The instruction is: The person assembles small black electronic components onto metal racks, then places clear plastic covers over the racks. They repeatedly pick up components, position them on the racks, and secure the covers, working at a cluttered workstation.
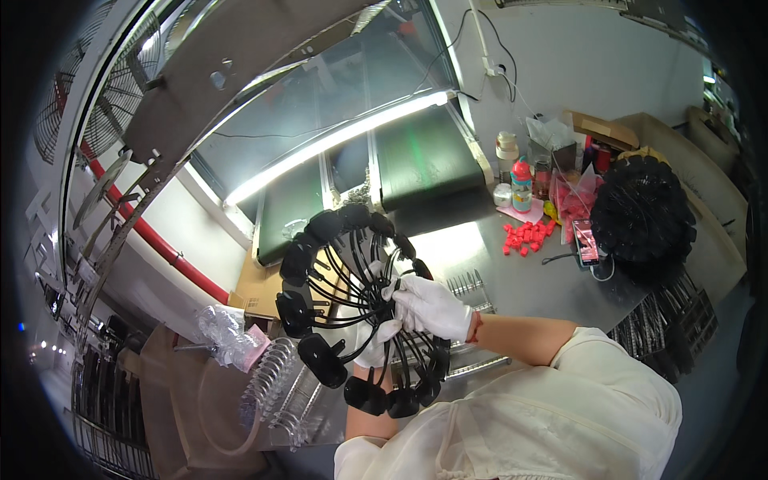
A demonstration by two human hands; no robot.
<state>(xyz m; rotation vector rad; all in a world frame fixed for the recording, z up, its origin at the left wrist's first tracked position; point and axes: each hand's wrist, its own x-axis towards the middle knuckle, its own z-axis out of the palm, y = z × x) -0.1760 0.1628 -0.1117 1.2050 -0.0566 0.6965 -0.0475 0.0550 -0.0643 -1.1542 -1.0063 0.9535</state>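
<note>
Many black stemmed parts (370, 298) radiate around right grip (434, 308), left grip (370, 347); both clasp them mid-cluster.

My gloved right hand (434, 310) near frame centre, fingers bent and drawn together, right forearm (520, 338) bare, angled in from centre right, gloved left hand (370, 350) lower left of it, partly hidden, left forearm (370, 404) rising from lower centre.
</note>
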